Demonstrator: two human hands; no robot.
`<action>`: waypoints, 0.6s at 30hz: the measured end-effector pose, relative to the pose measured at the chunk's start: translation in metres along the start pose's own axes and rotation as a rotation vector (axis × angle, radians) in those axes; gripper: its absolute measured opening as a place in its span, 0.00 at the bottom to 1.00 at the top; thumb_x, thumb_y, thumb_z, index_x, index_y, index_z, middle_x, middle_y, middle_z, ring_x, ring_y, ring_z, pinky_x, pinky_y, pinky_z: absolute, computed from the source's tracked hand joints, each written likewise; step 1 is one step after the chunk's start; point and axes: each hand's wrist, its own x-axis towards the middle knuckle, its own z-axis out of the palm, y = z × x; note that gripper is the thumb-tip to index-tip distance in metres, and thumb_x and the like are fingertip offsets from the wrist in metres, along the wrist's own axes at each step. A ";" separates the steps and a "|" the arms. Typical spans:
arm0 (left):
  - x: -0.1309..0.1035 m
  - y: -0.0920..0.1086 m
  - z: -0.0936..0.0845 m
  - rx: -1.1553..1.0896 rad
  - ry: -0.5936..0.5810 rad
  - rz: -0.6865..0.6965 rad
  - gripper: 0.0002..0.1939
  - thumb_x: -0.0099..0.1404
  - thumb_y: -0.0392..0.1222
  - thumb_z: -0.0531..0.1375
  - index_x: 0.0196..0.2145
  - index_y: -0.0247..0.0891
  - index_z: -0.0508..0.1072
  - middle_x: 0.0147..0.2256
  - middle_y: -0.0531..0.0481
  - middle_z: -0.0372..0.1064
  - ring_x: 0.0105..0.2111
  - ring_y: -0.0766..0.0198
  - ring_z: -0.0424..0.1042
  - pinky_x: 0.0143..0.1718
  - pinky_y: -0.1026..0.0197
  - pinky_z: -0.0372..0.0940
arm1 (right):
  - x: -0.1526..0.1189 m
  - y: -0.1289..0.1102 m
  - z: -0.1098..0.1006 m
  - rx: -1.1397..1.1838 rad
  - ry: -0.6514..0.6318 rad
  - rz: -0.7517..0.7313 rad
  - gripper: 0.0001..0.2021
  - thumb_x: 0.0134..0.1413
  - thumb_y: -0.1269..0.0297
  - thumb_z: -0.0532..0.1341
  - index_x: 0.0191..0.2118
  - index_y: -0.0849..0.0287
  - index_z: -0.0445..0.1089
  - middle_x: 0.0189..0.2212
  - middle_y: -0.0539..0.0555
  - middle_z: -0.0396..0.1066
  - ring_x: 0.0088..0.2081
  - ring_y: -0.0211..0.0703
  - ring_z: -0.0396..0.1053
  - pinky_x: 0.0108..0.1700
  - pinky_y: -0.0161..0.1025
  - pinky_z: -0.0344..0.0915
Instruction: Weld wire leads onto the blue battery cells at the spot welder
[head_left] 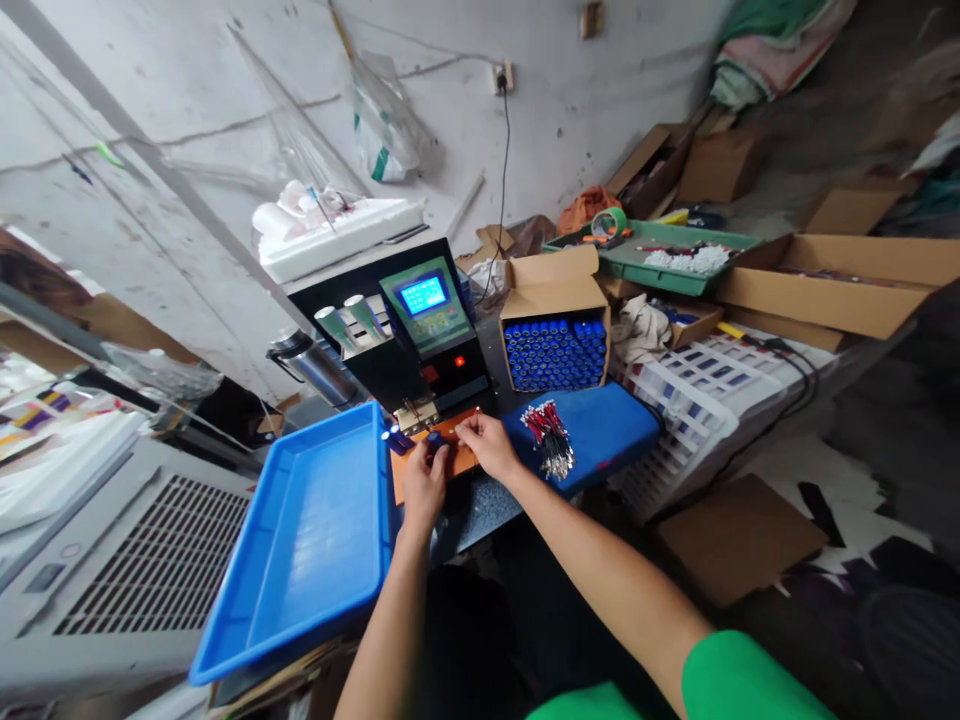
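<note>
My left hand [425,480] is closed around a blue cylindrical battery cell [434,440] over an orange board [401,484]. Just to its right, my right hand [489,445] pinches its fingers together above the same board; whatever is between them is too small to make out. Both hands work in front of a black spot welder [427,310] with a lit screen, close to its electrodes [414,412]. More blue cells [397,438] stand at the board's left edge. A bundle of red and black wire leads [549,440] lies on a blue pad [611,430] at right.
A blue tray [300,530] sits left of the board. Behind the pad stands a cardboard box [553,275] packed with blue cells [555,355]. Farther right are a green tray [660,265], a white plastic crate [682,400] and open cartons [840,285]. A metal flask [311,365] stands left of the welder.
</note>
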 end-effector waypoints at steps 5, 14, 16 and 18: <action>-0.003 -0.003 0.002 0.057 0.042 -0.002 0.13 0.65 0.49 0.56 0.40 0.39 0.73 0.32 0.48 0.74 0.30 0.61 0.71 0.33 0.61 0.64 | 0.008 -0.001 0.009 -0.037 -0.065 0.002 0.08 0.51 0.59 0.63 0.28 0.58 0.71 0.24 0.53 0.74 0.30 0.44 0.73 0.34 0.38 0.70; -0.003 -0.008 0.004 0.140 0.103 0.034 0.12 0.66 0.48 0.55 0.39 0.39 0.72 0.33 0.47 0.73 0.31 0.59 0.71 0.34 0.59 0.62 | 0.020 0.001 0.023 -0.157 -0.087 -0.001 0.09 0.49 0.59 0.64 0.27 0.59 0.72 0.26 0.53 0.75 0.30 0.44 0.72 0.34 0.38 0.68; -0.003 -0.007 0.004 0.145 0.114 0.034 0.12 0.66 0.48 0.55 0.40 0.39 0.72 0.33 0.47 0.73 0.32 0.58 0.72 0.34 0.59 0.62 | 0.020 0.001 0.024 -0.182 -0.101 -0.009 0.09 0.50 0.59 0.64 0.27 0.59 0.73 0.26 0.52 0.76 0.31 0.44 0.72 0.34 0.37 0.68; -0.004 -0.006 0.004 0.144 0.122 0.033 0.12 0.66 0.48 0.54 0.39 0.40 0.72 0.33 0.47 0.73 0.32 0.57 0.72 0.34 0.59 0.62 | 0.019 0.000 0.024 -0.207 -0.116 -0.018 0.09 0.50 0.59 0.64 0.27 0.58 0.73 0.26 0.52 0.76 0.31 0.44 0.72 0.33 0.36 0.66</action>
